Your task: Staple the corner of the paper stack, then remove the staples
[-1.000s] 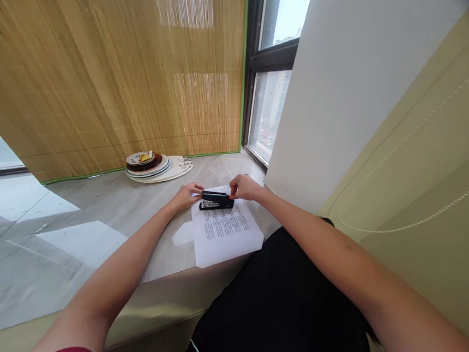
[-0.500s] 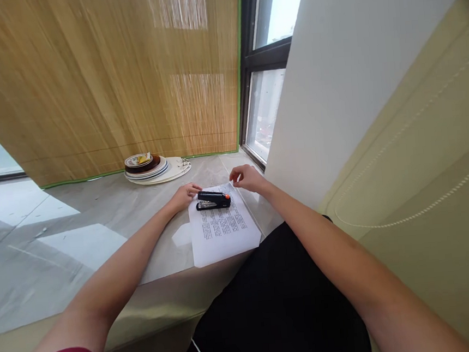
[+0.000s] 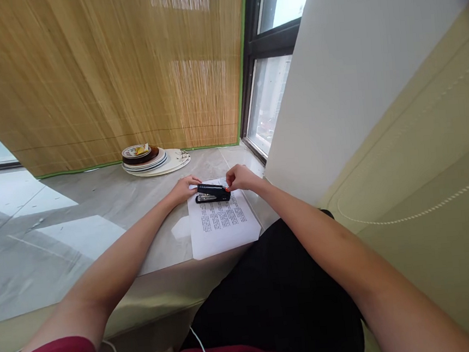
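A black stapler with an orange end lies across the top of a printed white sheet on the grey stone ledge. My right hand curls its fingers over the stapler's right end, at the orange tip. At the stapler's left end my left hand rests on the sheet's top left corner, fingers bent and touching the stapler.
A stack of plates stands further back on the ledge, below a bamboo blind. A window and a white wall rise to the right. My black-clad lap is under the ledge's front edge.
My right hand had lifted off the stapler to the sheet's far corner half a second ago and has come back down onto the stapler's right end. The left hand stays put.
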### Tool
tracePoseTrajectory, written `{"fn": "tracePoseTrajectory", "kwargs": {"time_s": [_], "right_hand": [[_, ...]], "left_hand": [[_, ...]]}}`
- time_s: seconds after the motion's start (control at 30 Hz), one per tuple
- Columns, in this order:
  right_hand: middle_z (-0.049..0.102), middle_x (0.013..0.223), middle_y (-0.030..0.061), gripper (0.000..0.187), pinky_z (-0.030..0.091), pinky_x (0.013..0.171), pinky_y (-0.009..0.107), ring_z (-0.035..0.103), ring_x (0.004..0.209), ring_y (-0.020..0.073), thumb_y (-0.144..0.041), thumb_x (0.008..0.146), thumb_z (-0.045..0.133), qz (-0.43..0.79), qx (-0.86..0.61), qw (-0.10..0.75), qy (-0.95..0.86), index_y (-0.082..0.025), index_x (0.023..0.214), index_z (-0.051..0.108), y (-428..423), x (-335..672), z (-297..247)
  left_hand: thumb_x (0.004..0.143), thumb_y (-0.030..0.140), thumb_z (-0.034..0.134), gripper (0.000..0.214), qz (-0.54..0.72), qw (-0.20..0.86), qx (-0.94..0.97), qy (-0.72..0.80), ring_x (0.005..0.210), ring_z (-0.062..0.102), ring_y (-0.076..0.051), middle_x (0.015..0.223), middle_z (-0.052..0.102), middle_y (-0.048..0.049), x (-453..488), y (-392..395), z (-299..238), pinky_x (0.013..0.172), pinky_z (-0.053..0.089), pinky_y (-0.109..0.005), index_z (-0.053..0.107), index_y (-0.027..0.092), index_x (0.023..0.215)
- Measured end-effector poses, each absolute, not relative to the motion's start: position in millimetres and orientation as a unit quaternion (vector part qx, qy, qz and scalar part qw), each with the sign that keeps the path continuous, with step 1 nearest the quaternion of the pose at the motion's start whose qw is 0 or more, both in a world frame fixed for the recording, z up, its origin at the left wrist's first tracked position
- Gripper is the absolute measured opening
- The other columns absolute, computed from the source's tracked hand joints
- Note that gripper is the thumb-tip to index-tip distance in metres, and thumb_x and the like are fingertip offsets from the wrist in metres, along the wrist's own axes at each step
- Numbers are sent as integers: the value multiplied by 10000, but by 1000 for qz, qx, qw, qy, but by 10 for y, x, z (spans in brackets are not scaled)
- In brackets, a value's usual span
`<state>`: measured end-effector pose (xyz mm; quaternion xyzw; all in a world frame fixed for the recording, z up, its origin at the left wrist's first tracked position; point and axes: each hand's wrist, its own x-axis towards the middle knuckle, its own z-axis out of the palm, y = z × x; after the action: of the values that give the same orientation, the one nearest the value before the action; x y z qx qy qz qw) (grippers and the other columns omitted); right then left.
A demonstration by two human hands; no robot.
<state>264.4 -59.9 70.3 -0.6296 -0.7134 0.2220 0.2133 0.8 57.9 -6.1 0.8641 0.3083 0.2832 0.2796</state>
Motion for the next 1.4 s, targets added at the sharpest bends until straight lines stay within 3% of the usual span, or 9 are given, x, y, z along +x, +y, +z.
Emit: {"fn": "tracePoseTrajectory", "kwargs": {"time_s": [0.23,0.4,0.47,0.57,0.73,0.83,1.0,1.23,1.4], "right_hand": [[532,477,-34,260,430,561,243,562,531,131,-120,679,851,243,-681,100,-683,-177,595,612,-511,2532,823],[750,872,27,138,475,679,233,654,756,142,-179,747,822,251,-566,224,-752,-161,848,729,-581,2570,772],[768,1064,61,280,502,748,251,685,896,172,-314,812,816,255,-521,252,-775,-168,1039,743,-609,2509,697],[763,1172,86,532,502,819,284,692,1024,229,-379,764,883,218,-501,197,-814,-186,1229,712,-636,2349,578],[771,1025,74,255,442,764,286,685,970,247,-258,824,818,89,-545,139,-822,-196,1062,752,-699,2222,581],[754,1075,90,219,426,781,313,646,1048,258,-158,906,695,-35,-529,178,-829,-198,1118,731,-768,2260,694],[714,1228,160,359,417,926,439,554,1186,292,-9,1013,429,-286,-399,159,-856,-140,1204,703,-814,2253,760],[725,1128,126,394,419,941,434,551,1121,271,8,1036,377,-368,-324,115,-864,-163,1099,727,-766,2215,691],[720,1117,126,371,413,947,436,549,1118,277,9,1022,407,-348,-341,111,-866,-165,1086,727,-804,2221,729]], "left_hand": [[680,320,718,216,279,294,858,315,1027,727,-276,1062,791,-82,-2,568,-36,1057,512,-361,850,214,814],[694,343,737,246,279,296,861,305,1026,727,-274,1079,788,-90,-32,591,-42,1050,510,-372,858,204,858],[701,328,720,257,280,290,866,297,1039,724,-281,1081,788,-95,-40,601,-50,1051,506,-384,860,200,875],[707,291,694,245,286,297,862,294,1036,723,-289,1073,791,-101,-46,608,-64,1050,509,-404,856,195,863],[789,246,661,233,437,361,751,337,1170,688,-289,1145,784,-108,-19,596,-39,1135,468,-440,833,189,937],[892,264,642,232,528,518,601,303,1223,685,-263,1220,764,-120,19,546,23,1153,471,-444,772,171,1060],[1067,444,506,414,385,752,479,238,1093,743,-272,1151,764,-189,80,390,106,1007,589,-431,698,103,1200],[974,107,643,171,362,742,492,276,942,756,-164,1021,789,-114,101,352,73,922,608,-244,762,103,1097],[947,107,723,93,360,729,500,297,904,749,-157,1028,800,-134,104,357,41,883,606,-224,798,76,992]]}}
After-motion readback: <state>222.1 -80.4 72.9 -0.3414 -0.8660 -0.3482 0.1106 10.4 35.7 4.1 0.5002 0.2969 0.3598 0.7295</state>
